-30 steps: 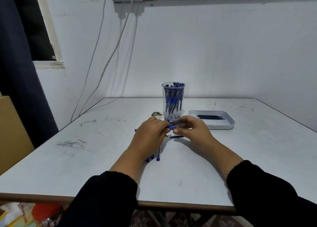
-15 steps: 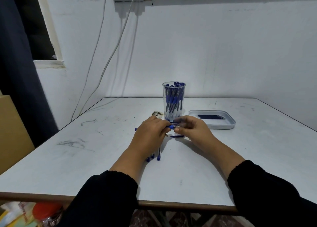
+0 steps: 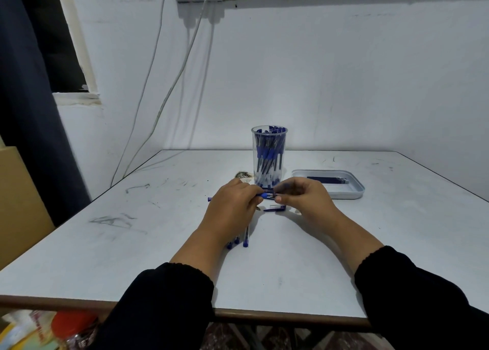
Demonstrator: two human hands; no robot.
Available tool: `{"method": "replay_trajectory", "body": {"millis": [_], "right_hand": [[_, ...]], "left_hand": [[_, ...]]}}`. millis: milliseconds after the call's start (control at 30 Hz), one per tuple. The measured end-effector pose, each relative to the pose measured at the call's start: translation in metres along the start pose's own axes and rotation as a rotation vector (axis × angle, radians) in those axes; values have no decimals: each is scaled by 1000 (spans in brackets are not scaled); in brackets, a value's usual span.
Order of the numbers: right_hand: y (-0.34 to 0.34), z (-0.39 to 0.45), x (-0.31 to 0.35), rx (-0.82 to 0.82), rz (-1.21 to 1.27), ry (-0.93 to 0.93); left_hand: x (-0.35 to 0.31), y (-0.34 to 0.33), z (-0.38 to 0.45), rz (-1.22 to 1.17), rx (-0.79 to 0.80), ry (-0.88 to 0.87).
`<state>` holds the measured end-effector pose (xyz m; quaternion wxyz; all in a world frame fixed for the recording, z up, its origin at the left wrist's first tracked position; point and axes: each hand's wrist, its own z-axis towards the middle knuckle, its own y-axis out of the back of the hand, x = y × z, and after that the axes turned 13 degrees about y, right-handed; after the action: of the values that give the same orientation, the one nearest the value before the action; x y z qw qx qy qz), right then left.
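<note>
— Pen [image 3: 264, 195] where?
— Pinched by left hand [image 3: 232, 208] and right hand [image 3: 304, 199], right before cup [image 3: 269, 148] of pens.
— Close by?
— Loose pens [image 3: 246, 240] under left wrist, cap [image 3: 275, 208] beside right hand, tray [image 3: 344, 196] further right.

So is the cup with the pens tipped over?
No, the cup stands upright on the table, full of blue pens.
</note>
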<state>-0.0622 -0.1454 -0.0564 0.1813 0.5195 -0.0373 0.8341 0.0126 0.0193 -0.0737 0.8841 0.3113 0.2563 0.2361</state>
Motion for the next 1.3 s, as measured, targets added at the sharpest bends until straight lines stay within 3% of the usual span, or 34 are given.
{"method": "replay_trajectory", "body": {"millis": [133,300,433,600,1033,1300], "right_hand": [[8,5,-3,-8,-142,12],[15,1,-15,134,-633,39],[15,0,-12,193,-728,36],[15,2,-12,291,-783,45],[17,1,-14,275,-824,61],[17,5,-15,101,-703,345]], "left_hand": [[3,-1,1,14,-37,48],[3,-2,0,21,-42,67],[5,-3,1,28,-38,65],[5,-3,1,32,-34,66],[4,-3,1,38,-14,73],[4,-5,1,24,-40,10]]}}
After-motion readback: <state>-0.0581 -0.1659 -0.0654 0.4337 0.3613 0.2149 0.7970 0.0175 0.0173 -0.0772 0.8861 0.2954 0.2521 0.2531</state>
